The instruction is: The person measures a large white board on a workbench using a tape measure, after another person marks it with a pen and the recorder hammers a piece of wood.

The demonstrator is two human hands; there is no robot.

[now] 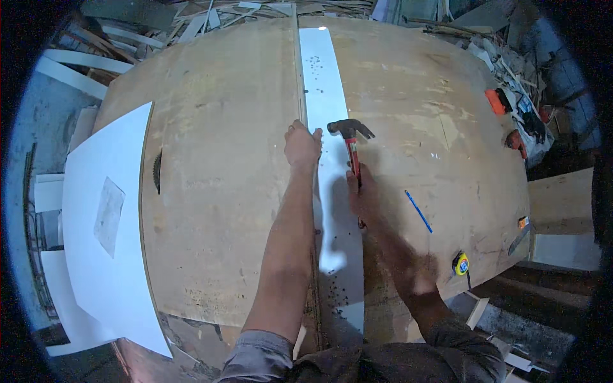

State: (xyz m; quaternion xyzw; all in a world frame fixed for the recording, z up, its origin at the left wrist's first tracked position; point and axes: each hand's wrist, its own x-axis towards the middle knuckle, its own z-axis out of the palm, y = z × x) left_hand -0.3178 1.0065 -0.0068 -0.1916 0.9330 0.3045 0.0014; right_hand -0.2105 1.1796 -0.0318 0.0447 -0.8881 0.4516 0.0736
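Note:
A long, narrow white board (327,105) runs away from me along the middle of a plywood table (223,140). Along its left side lies a thin wooden strip (296,70). My left hand (302,145) is closed over this strip, its thumb at the board's edge; whether a small piece is pinched there is hidden. In my right hand (364,195) is a claw hammer (352,145) with a red handle, gripped over the board's right edge. The hammer's dark head is raised just right of my left hand. Small dark bits, possibly nails, lie scattered on the board's far and near parts.
A large white panel (115,153) lies at the left, near a toothed saw blade (157,172) rising from the table. A blue pencil (418,211) and a yellow tape measure (461,263) lie at right. Wood offcuts (211,19) pile up beyond the far edge.

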